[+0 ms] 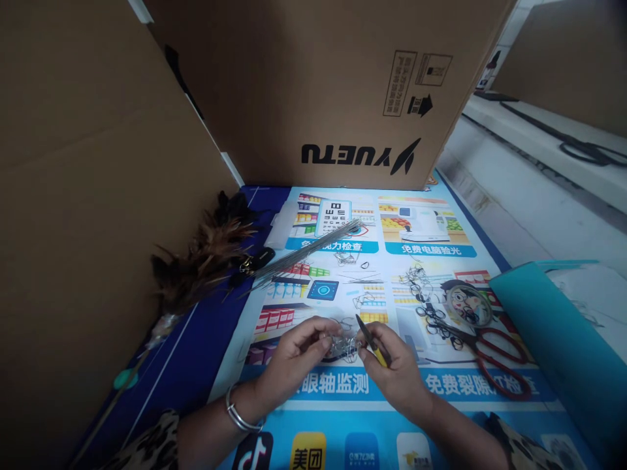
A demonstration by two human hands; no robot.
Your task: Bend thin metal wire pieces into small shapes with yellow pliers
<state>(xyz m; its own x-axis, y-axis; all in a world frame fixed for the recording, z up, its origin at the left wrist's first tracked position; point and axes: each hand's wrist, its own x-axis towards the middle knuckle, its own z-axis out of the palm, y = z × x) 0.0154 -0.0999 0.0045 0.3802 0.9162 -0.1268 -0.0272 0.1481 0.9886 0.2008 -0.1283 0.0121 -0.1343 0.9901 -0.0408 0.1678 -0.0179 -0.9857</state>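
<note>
My left hand [306, 347] is closed, its thumb and fingers pinching one side of a small piece of bent silvery wire [343, 346]. Across from it, my right hand [394, 365] is closed on a slim pointed tool [376, 347] with a dark tip and yellow on its handle; its exact kind is unclear. The right fingertips also touch the other side of the wire piece. Just beyond the hands lie loose bent wires [365, 300]. Farther off is a bundle of straight thin wires [313, 251], lying diagonally.
Red-handled scissors [499, 365], a clear round tape roll [469, 305] and several curled wire pieces [428, 313] lie right. A teal folder-like thing [563, 339] is at far right. Brown feathers [200, 261] and a black fob [264, 257] lie left. Cardboard [313, 85] stands behind.
</note>
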